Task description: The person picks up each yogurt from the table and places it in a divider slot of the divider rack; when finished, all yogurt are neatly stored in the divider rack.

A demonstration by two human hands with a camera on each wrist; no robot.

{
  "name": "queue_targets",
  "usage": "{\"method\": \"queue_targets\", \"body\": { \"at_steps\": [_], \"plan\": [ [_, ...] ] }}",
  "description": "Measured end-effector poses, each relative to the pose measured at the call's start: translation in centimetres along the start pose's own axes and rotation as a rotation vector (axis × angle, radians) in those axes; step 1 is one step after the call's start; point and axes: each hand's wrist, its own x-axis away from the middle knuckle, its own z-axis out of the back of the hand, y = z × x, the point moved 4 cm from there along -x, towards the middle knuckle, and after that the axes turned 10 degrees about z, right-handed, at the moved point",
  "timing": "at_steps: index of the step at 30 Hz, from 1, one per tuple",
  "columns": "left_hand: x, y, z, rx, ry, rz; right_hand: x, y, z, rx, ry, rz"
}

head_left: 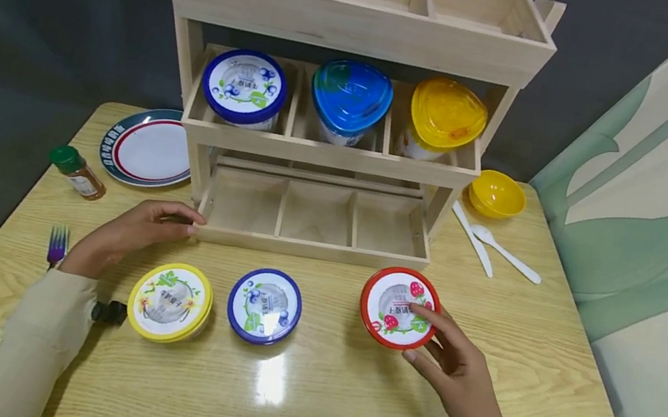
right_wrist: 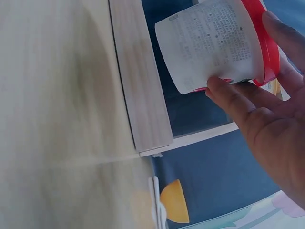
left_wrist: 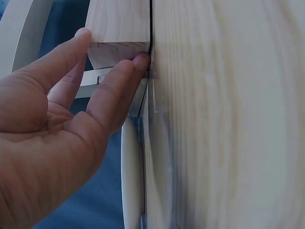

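Observation:
My right hand (head_left: 460, 374) holds a white tub with a red strawberry lid (head_left: 400, 308) by its right side. In the right wrist view, the tub (right_wrist: 209, 47) is tilted, its printed wall showing and my fingertips against it. My left hand (head_left: 136, 232) is at the left front corner of the lowest tray (head_left: 314, 250) of a wooden rack. The left wrist view shows thumb and fingers on opposite edges of the tray's end (left_wrist: 119, 50). Between my hands are a yellow-lidded tub (head_left: 170, 303) and a blue-lidded blueberry tub (head_left: 264, 306) on the table.
The rack's middle tier holds a blueberry tub (head_left: 244, 87), a blue-lidded container (head_left: 351, 98) and a yellow-lidded one (head_left: 447, 115). At left are a plate (head_left: 153, 149), a spice jar (head_left: 77, 172) and a fork (head_left: 58, 245); at right, a yellow bowl (head_left: 497, 194) and white cutlery (head_left: 507, 254).

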Motion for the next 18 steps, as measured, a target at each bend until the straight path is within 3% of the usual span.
{"method": "queue_targets", "body": {
  "at_steps": [18],
  "plan": [
    [-0.2, -0.3, -0.1, -0.012, 0.011, -0.007, -5.9, 0.4, 1.4, 0.038, 0.088, 0.066]
  ]
}}
